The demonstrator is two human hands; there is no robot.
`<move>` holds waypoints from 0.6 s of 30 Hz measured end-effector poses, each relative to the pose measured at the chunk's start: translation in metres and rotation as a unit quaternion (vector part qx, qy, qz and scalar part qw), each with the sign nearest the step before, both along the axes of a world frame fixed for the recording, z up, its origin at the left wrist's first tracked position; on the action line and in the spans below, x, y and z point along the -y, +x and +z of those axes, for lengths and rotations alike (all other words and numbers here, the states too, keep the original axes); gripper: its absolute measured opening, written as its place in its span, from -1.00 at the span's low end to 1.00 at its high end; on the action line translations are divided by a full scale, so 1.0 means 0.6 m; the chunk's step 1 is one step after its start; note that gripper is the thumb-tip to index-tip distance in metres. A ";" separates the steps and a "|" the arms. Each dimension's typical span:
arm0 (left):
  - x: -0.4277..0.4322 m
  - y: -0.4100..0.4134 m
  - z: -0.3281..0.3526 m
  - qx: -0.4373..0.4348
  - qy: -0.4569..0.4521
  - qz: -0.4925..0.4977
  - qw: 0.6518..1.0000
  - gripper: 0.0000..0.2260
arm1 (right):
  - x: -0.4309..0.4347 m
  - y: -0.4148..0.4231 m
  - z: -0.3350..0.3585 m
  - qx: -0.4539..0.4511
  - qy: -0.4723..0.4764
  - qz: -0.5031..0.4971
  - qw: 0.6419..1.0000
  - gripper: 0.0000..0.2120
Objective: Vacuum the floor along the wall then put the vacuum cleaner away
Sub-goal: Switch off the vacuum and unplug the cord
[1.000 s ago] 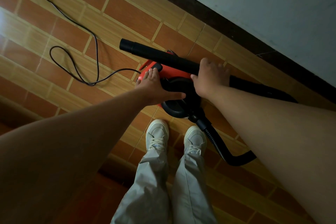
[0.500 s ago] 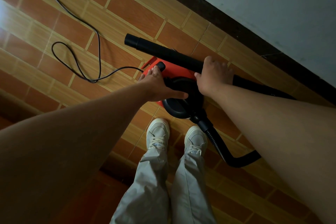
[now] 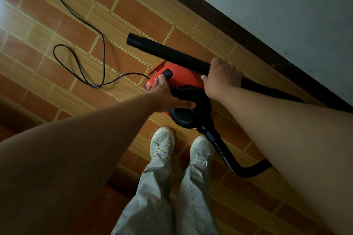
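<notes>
A small red and black vacuum cleaner (image 3: 183, 78) sits on the tiled floor just ahead of my feet. My left hand (image 3: 164, 93) rests on its top, fingers straight, one fingertip touching the black switch (image 3: 168, 74) and the thumb lying across the black round front. My right hand (image 3: 221, 78) grips the black tube (image 3: 164, 51), which slants up to the left with its open end free above the floor. A ribbed black hose (image 3: 229, 158) curves from the vacuum's front out to the right under my right arm.
The black power cord (image 3: 89, 51) loops over the tiles on the left and runs off the top edge. A dark skirting (image 3: 238, 30) and pale wall (image 3: 286, 5) cross the upper right. My white shoes (image 3: 162, 143) stand right behind the vacuum.
My left hand has slid forward over the red body, so a fingertip now touches the switch. My right hand keeps its grip on the tube.
</notes>
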State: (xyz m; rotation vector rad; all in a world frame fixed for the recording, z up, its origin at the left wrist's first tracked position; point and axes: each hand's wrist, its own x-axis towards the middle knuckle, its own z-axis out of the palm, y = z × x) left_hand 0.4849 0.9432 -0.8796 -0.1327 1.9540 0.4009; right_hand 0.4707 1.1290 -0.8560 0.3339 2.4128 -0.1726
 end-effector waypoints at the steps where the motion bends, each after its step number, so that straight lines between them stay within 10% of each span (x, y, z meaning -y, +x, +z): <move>1: 0.001 0.003 -0.001 -0.008 0.007 0.003 1.000 0.36 | 0.000 0.002 0.000 0.001 0.000 0.002 1.000 -0.54; 18: -0.008 0.024 0.011 -0.063 0.043 -0.008 0.997 0.09 | -0.006 0.023 0.019 0.010 -0.009 0.012 1.000 -0.56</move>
